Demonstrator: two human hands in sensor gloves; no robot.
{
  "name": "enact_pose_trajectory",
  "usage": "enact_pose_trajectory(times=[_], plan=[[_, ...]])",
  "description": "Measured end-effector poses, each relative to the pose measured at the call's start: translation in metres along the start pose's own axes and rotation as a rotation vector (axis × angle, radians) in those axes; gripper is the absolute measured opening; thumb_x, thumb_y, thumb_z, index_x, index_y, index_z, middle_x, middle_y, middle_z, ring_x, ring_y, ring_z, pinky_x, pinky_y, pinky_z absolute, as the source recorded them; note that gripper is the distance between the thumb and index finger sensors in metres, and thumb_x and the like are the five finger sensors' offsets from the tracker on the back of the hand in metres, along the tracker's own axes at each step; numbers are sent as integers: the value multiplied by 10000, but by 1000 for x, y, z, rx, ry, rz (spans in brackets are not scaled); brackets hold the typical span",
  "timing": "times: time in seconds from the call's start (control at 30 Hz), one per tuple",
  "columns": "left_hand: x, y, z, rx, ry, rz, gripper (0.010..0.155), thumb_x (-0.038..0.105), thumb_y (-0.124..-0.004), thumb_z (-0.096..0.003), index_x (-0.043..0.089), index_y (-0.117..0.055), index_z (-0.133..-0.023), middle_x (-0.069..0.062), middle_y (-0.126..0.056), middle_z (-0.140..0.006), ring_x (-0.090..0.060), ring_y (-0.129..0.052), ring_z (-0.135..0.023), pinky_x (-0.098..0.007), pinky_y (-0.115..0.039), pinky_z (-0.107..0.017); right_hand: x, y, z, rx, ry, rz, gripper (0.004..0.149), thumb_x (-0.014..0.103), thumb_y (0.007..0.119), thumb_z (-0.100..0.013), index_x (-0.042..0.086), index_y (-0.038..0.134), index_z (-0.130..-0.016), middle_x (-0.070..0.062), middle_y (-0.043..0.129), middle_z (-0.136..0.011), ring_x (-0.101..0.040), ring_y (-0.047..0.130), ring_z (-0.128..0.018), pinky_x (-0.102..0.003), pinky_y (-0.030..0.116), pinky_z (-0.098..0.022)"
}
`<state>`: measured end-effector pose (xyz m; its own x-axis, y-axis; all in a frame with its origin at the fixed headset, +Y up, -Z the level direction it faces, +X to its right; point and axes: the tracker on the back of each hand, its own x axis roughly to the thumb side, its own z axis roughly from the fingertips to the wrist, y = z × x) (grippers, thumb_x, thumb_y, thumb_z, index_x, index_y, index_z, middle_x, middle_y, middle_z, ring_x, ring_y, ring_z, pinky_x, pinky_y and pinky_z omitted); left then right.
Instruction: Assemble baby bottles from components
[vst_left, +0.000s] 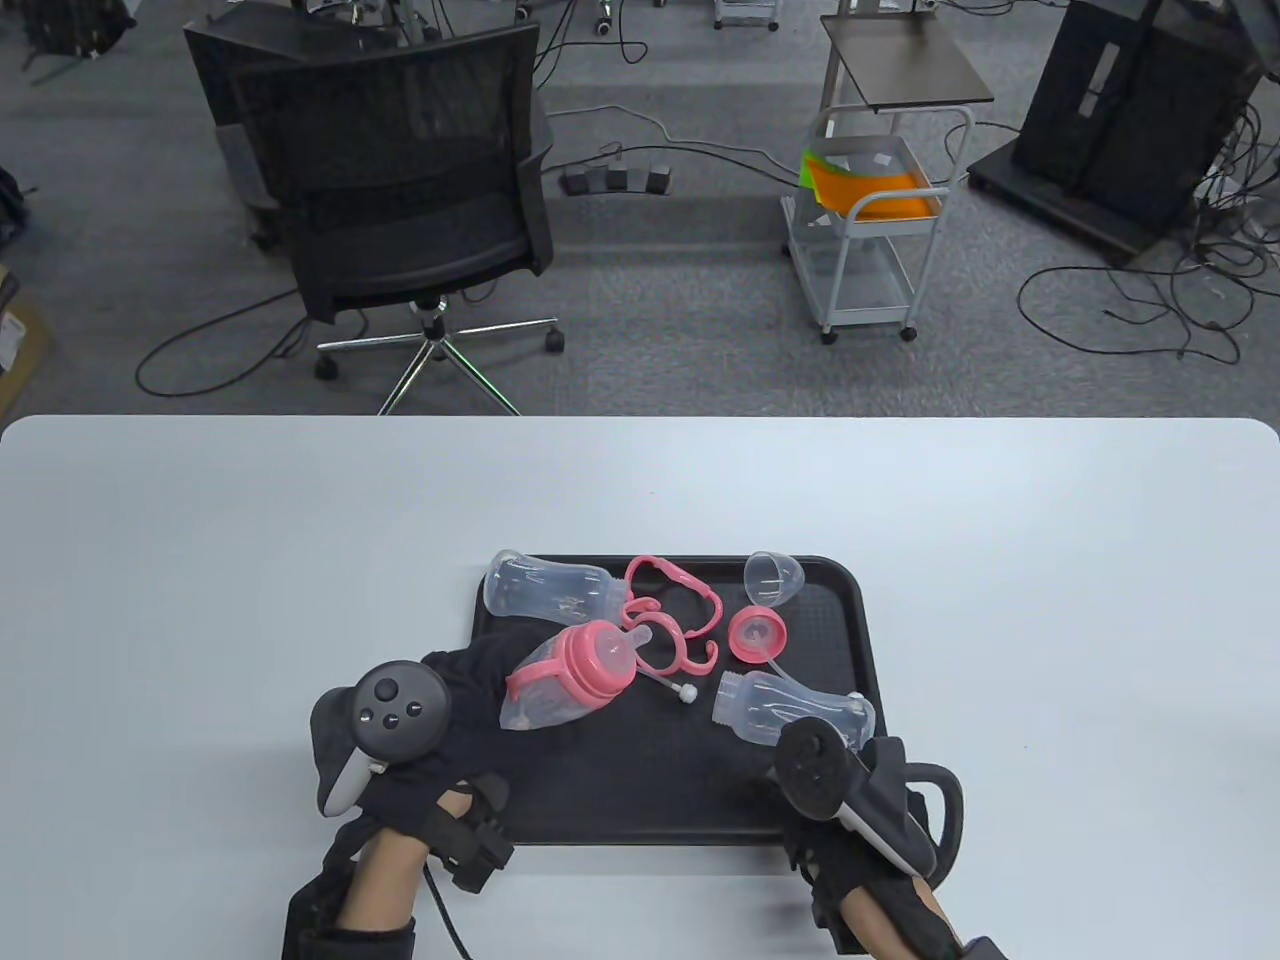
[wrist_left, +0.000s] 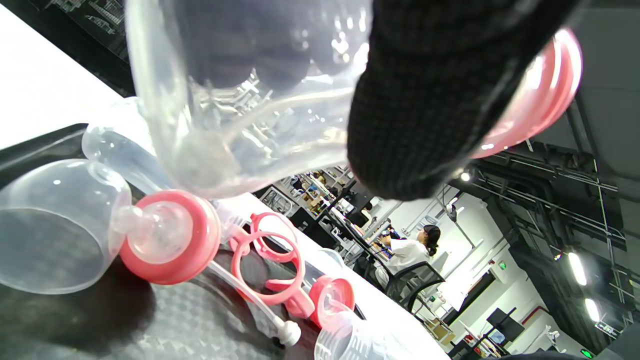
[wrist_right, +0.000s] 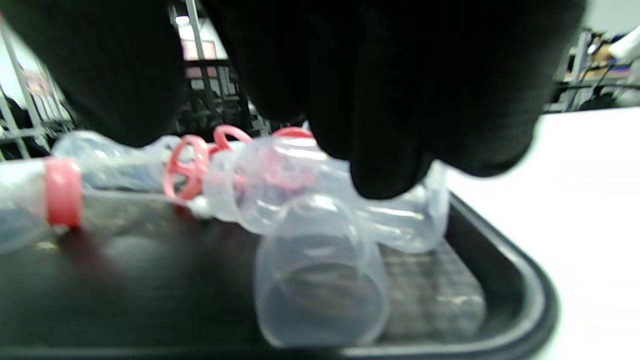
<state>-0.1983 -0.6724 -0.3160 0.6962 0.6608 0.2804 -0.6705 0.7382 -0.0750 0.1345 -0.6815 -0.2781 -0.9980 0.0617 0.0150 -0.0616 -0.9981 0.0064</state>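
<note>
My left hand (vst_left: 465, 690) grips a clear bottle (vst_left: 545, 700) fitted with a pink collar and handles (vst_left: 590, 665), tilted above the black tray (vst_left: 520, 800). In the left wrist view a fingertip (wrist_left: 425, 100) presses this bottle (wrist_left: 240, 100). My right hand (vst_left: 815, 770) hovers at the tray's front right. Its fingers (wrist_right: 385, 125) hang just above a clear dome cap (wrist_right: 320, 270), holding nothing. A second clear bottle (vst_left: 790, 708) lies beside that hand.
On the tray lie another clear bottle (vst_left: 545, 590), loose pink handle rings (vst_left: 670, 600), a pink nipple collar with a straw (vst_left: 757, 635) and a second clear cap (vst_left: 773, 577). The white table (vst_left: 1050, 600) surrounds the tray.
</note>
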Motion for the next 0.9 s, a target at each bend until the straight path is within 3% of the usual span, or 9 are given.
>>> enact_pose_trajectory(times=[0.27, 0.5, 0.9], plan=[[1, -1, 0, -17, -6, -12, 980, 496, -1128, -335, 281, -571, -1111, -24, -664, -1093, -366, -735, -1020, -767, -324, -757, 13, 16, -6, 30, 21, 131, 684, 465, 917, -354, 43, 842, -886, -258, 945, -775, -333, 1104, -465, -386, 994, -234], [1, -2, -1, -31, -2, -9, 979, 496, -1128, -338, 279, -570, -1112, -25, -662, -1094, -369, -734, -1020, -768, -320, -757, 19, 24, -11, 57, 16, 125, 671, 441, 928, -351, 45, 835, -885, -263, 943, -769, -285, 1114, -418, -351, 992, -197], [2, -3, -1, -39, -2, -21, 979, 498, -1125, -336, 280, -570, -1112, -28, -661, -1094, -370, -733, -1019, -769, -318, -757, 87, 39, -23, 98, -108, 245, 702, 463, 939, -336, 88, 804, -915, -255, 924, -792, -250, 1111, -453, -325, 1002, -231]])
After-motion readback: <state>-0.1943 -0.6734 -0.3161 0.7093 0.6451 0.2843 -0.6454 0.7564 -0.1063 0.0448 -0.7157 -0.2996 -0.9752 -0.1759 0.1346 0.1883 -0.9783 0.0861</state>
